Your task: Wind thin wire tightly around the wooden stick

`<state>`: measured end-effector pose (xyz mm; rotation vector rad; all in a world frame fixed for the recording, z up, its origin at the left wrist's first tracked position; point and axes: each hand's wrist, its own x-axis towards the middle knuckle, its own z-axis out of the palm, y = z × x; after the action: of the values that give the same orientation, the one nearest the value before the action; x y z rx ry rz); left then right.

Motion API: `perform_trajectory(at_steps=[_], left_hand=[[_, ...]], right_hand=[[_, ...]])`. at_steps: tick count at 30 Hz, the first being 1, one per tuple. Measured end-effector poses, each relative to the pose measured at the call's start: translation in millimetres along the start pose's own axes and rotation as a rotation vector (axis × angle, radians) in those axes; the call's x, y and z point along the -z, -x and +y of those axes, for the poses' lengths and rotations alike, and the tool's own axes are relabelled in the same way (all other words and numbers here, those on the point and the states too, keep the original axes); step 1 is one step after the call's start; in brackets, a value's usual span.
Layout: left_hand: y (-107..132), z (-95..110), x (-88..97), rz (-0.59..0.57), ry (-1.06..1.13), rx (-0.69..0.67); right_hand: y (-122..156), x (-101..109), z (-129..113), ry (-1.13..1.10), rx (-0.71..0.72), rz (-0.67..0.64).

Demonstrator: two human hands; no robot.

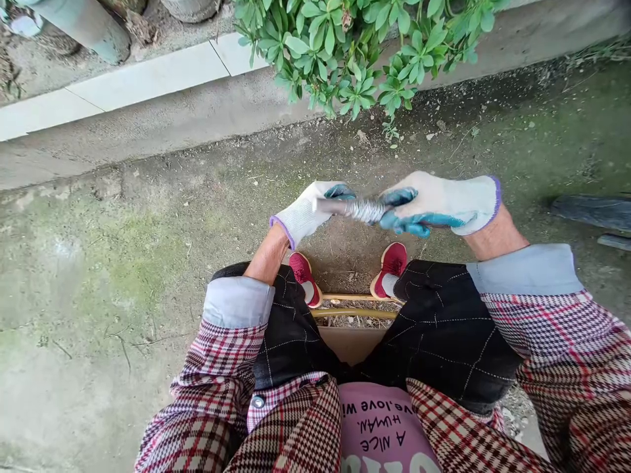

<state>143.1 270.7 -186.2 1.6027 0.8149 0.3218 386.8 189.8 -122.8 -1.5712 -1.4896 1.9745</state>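
A short, dark stick with a pale end lies crosswise between my gloved hands, slightly blurred. Silvery wire is wound in many turns round its middle. My left hand, in a white glove with blue coating, is closed at the stick's left part, its fingers partly hidden behind it. On the other side my right hand, in a matching glove, has its fingers closed round the right end, close beside the coil. Both hands are held out above the ground, over the gap between my knees.
Mossy ground lies below. Ahead runs a low wall topped with white tiles, with a leafy green bush overhanging it. Pots stand behind it. A dark object lies at right. My red shoes are below my hands.
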Motion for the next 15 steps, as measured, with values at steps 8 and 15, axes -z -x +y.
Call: perform_trajectory(at_steps=[8, 15], left_hand=[[9, 22, -6.0, 0.028, -0.098, 0.163], [10, 25, -10.1, -0.022, 0.119, 0.163]], right_hand=[[-21, -12, 4, 0.739, -0.174, 0.063], [-26, -8, -3, 0.809, -0.157, 0.366]])
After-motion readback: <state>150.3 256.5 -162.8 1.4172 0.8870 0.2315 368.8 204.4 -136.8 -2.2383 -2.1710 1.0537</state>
